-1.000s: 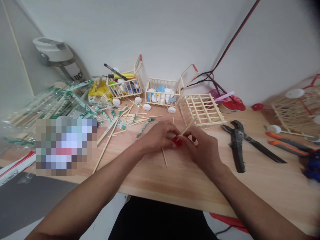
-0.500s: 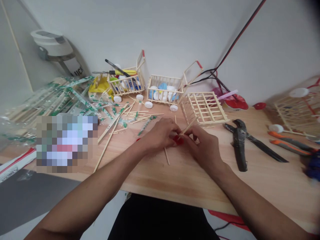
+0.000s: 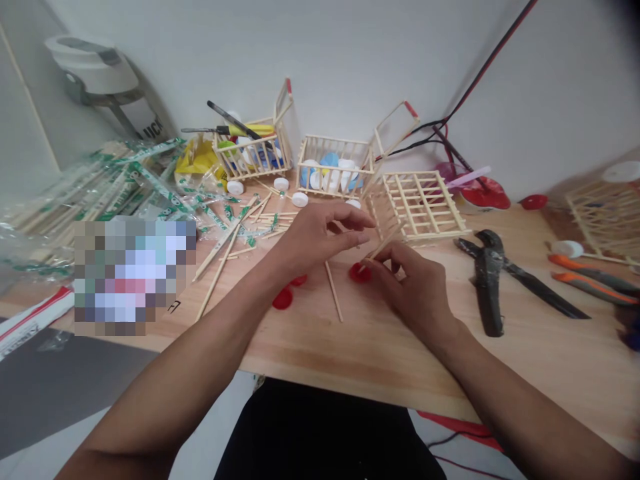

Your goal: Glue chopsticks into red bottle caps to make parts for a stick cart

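Observation:
My right hand (image 3: 415,283) pinches a thin wooden stick (image 3: 387,243). The stick's lower end meets a red bottle cap (image 3: 358,273) on the table, partly covered by my fingers. My left hand (image 3: 325,230) is raised just left of the stick, fingers apart, holding nothing. Between the hands lies a loose stick (image 3: 334,291). Under my left forearm rest more red caps (image 3: 283,299). A slatted wooden basket (image 3: 425,203) without visible wheels stands behind my right hand.
Two small stick-built carts (image 3: 336,170) on white wheels stand by the wall, holding plastic caps. Wrapped chopsticks (image 3: 100,187) pile up at left, beside a blurred-out object (image 3: 133,277). Black-handled cutters (image 3: 487,283) and orange-handled pliers (image 3: 595,280) lie right. Cables (image 3: 473,87) run along the wall.
My left hand has let go of the stick and cap and lifted away up and left, fingers spreading. My right hand still holds the stick. The view has shifted slightly.

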Available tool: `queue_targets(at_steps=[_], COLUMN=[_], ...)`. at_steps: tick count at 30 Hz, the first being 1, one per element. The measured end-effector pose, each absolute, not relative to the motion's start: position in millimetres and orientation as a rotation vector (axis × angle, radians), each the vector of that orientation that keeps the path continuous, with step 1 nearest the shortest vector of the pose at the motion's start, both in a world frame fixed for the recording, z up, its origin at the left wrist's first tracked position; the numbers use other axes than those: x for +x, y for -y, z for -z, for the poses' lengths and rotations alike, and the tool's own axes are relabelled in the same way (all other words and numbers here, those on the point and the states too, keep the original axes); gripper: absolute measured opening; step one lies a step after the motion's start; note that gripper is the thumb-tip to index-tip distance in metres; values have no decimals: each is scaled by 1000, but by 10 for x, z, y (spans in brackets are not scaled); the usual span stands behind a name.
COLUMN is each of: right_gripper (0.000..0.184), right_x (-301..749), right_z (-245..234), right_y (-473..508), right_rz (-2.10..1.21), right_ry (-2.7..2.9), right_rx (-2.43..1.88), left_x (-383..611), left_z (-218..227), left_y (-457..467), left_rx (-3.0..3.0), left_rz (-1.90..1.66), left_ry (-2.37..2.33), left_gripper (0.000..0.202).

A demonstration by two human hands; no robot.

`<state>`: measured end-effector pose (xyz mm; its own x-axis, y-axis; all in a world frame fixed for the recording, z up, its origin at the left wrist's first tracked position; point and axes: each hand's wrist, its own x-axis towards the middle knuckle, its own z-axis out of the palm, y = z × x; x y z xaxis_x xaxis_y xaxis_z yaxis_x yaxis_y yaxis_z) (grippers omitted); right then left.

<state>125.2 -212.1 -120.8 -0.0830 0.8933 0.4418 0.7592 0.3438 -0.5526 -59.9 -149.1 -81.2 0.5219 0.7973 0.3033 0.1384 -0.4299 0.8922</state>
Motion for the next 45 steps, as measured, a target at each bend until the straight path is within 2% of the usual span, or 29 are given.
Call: queue_targets(at_steps=[9, 20, 27, 45], right_gripper=[18, 16, 6, 12], right_x=[1275, 1303, 1336, 1335], right_z=[1261, 1197, 1070, 1134], right_y=[2095, 2094, 2113, 2083], right_rz=[-88, -142, -245, -261], right_ry=[1916, 1964, 2054, 2069], right_rx=[-1401, -1420, -1389, -1430], left_x=[-436, -407, -396, -384], left_z=[865, 871, 865, 878], left_y=[1628, 1629, 1638, 1644], left_rx=[1919, 2004, 2003, 2014], left_rz=[-1029, -1094, -1097, -1102], left_ry=[-699, -697, -713, -693], left_gripper=[4, 9, 10, 11])
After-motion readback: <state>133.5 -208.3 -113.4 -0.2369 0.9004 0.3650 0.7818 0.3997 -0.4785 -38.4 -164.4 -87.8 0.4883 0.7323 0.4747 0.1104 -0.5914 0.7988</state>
